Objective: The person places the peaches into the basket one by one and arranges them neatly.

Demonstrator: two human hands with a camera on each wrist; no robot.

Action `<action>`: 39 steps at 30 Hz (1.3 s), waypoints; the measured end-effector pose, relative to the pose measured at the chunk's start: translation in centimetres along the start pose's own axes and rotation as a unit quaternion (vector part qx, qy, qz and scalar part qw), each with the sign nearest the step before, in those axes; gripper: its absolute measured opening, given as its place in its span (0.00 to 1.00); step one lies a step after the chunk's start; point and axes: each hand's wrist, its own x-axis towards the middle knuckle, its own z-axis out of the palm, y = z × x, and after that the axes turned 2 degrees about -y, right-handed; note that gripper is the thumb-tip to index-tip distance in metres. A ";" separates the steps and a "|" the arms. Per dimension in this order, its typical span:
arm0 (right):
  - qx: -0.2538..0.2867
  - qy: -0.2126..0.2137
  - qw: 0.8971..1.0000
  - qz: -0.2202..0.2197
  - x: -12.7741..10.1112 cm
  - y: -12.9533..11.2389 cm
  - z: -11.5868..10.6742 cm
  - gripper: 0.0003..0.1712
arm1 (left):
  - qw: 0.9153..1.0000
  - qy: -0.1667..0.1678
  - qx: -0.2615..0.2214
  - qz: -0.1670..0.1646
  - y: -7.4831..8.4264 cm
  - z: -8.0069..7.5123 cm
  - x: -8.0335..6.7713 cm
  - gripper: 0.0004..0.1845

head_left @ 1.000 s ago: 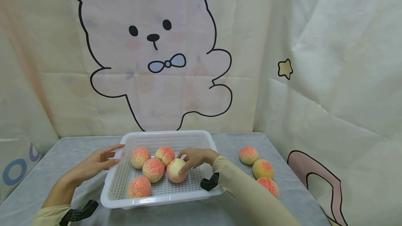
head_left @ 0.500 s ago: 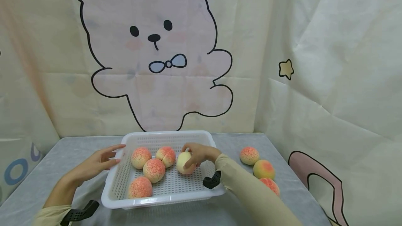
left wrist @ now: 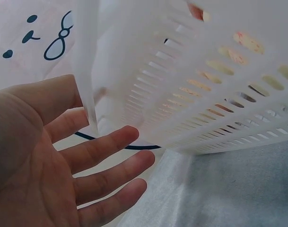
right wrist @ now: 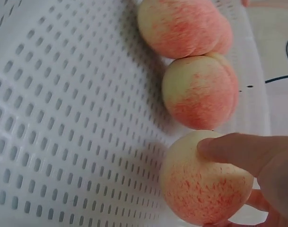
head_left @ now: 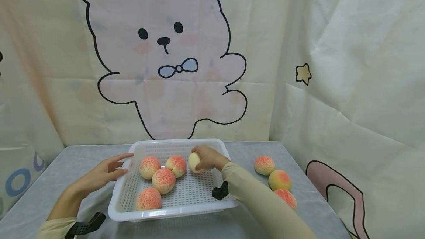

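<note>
The basket (head_left: 172, 209) sits on the tabletop (head_left: 66, 165), between the two grips. The right grip (head_left: 207, 158) is inside the basket at its far right corner, wrapped round a peach (head_left: 193, 161). Just left of that grip lies a second peach (head_left: 176, 165), with a third peach (head_left: 149, 167) further left, a fourth peach (head_left: 163, 180) nearer than those two and touching them, and a fifth peach (head_left: 148, 199) nearest, by the front wall. The left grip (head_left: 103, 174) rests outside the basket against its left rim. Right of the right grip, outside the basket, three loose peaches (head_left: 279, 180) lie in a row on the tabletop, running from far to near.
</note>
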 end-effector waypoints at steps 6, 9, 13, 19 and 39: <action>0.034 0.004 0.999 -0.024 -0.2 0.1 0.3 0.39 | 1.000 0.002 0.001 0.001 0.1 0.0 0.0 0.37; 0.079 0.000 0.996 -0.026 -0.6 0.5 0.2 0.40 | 1.000 0.002 0.001 0.002 0.1 0.0 0.0 0.37; 0.122 -0.009 0.992 -0.015 -1.1 1.1 -0.1 0.40 | 1.000 0.002 0.002 -0.006 0.2 0.0 0.0 0.37; 0.132 -0.012 0.991 -0.017 -1.6 1.7 -0.8 0.40 | 1.000 0.002 0.001 -0.007 0.1 0.2 -0.2 0.37; 0.216 0.037 0.973 -0.070 -9.0 5.3 -5.8 0.45 | 1.000 0.003 0.015 -0.014 0.0 0.1 -0.1 0.37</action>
